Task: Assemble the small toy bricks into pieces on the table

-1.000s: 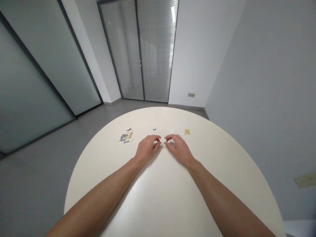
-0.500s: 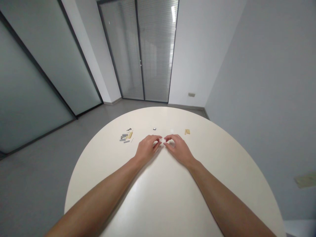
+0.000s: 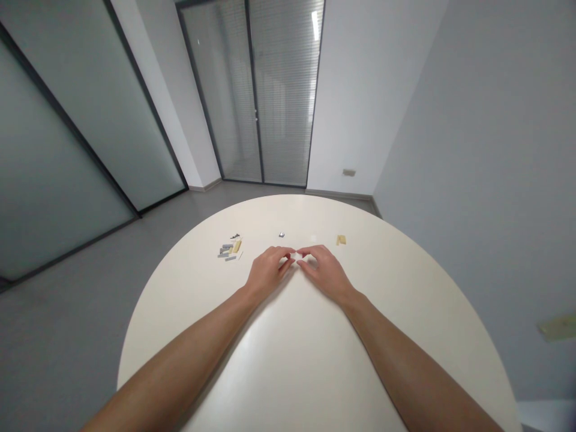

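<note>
Between left hand [image 3: 266,268] and right hand [image 3: 328,276], a small white piece [image 3: 297,256] is seen, nearer neither. Fingers are curled; grip and long axis cannot be determined.

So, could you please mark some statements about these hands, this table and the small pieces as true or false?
1. The table has a curved edge. True.
2. The left hand and the right hand are far apart, at opposite edges of the table. False: their fingertips are close together, over the table.
3. The grey pieces lie to the left of both hands. True.
4. The yellow pieces on the right are under the right hand. False: they lie on the table, beyond that hand.
5. The small shiny item lies between the grey pieces and the yellow pieces on the right. True.
</note>
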A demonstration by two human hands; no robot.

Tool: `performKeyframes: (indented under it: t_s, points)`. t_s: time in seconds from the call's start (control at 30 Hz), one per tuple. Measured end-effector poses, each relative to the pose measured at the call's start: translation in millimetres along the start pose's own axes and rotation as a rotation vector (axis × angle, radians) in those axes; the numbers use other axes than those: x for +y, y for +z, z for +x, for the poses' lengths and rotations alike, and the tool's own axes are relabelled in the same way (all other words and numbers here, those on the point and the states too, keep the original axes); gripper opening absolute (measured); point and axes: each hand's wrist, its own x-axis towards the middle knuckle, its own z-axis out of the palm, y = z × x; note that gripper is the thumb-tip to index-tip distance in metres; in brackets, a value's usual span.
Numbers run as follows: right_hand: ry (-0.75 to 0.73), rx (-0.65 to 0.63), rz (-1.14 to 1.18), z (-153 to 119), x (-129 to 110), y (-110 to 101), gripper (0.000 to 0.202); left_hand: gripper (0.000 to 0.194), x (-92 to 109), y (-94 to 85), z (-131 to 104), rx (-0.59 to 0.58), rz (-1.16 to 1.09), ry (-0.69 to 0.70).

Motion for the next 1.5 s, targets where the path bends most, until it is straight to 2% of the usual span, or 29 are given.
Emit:
performKeyframes:
  t_s: [0.87, 1.5]
  points:
    - [-0.080, -0.055, -0.137, 1.3, -4.1, -3.1, 0.020, 0.021, 1.0, -1.4, -0.3, -0.030, 0.017, 0.035]
    - [-0.059, -0.010, -0.156, 1.3, -7.5, -4.2, 0.019, 0.019, 1.8, -1.5, 0.0, -0.002, 0.020, -0.018]
